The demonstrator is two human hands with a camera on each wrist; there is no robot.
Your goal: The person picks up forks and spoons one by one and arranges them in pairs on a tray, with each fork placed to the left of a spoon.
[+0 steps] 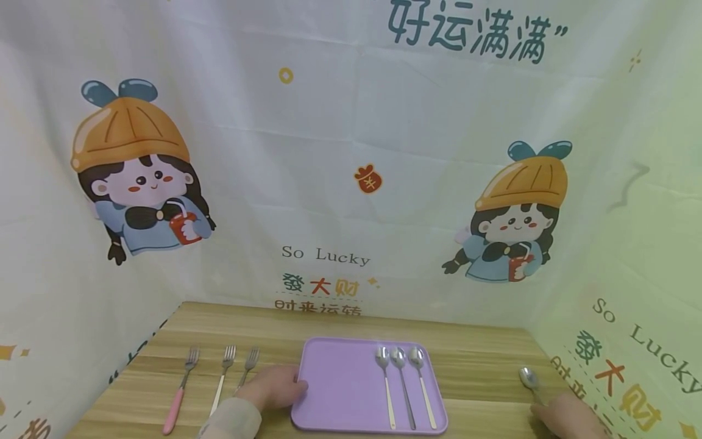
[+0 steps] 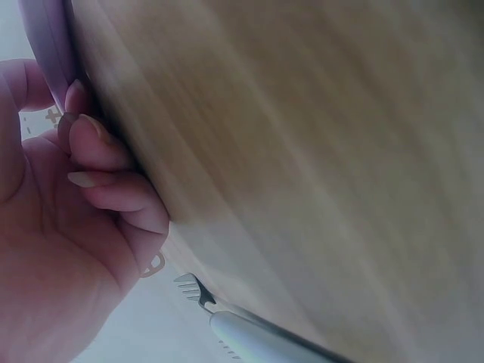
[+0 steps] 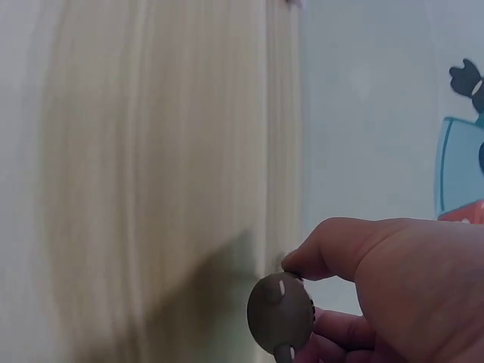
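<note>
Where the cloth hangs behind and along the sides, its thin white fabric shows soft creases, printed cartoon figures and lettering. Below it, the table has a smooth, wood-look top with pale and darker brown streaks. On the table lies the tray, a glossy purple rectangle with rounded corners and a low raised rim.

The left hand grips the tray's left edge, its thumb over the rim. The right hand, well apart to the right, pinches the held spoon by its handle, the shiny oval bowl pointing away from the person; whether that bowl touches the table, I cannot tell.

Left of the tray, three metal forks lie in a row, tines away: the pink fork outermost, the white fork next, and the third fork nearest the tray. The left hand and its pale sleeve block the third fork's lower handle.

Three spoons lie side by side on the tray's right half, polished bowls away, the outer two with cream handles, the middle one grey. Smallest is a brown knob, rounded, at the right hand's thumb and fingers; whether it belongs to the held spoon is unclear.
</note>
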